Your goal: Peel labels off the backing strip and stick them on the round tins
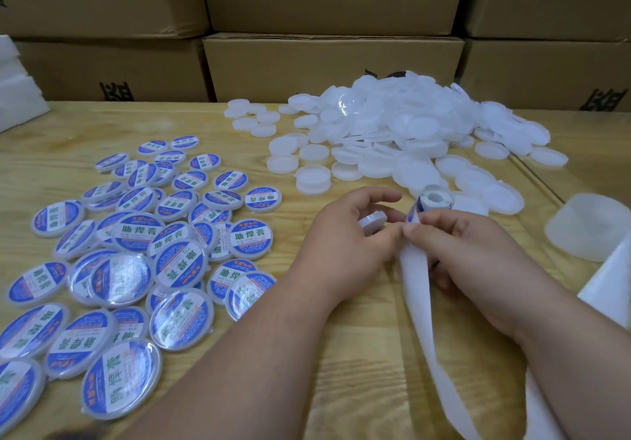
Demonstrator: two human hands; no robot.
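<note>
Nearest, the spent backing strip [415, 289] trails toward the viewer; above it the right hand [467, 251] pinches a label at the roll [435, 200], the left hand [345, 234] grips a blank tin [373, 221]; peeling seems underway; next, centre the label on the tin; far right, the unlabelled pile [392, 132].

Bench: pale wood bench [112, 139], visible grain, a seam between boards at the right.
Backdrop: stacked brown cardboard boxes [333, 63] along the far edge, black printed characters, partly cut off.
Left edge: white foam-like blocks [18, 91], possibly packing material; view too partial to confirm.
Light: even, soft, indoor; faint shadows on the wood.
</note>
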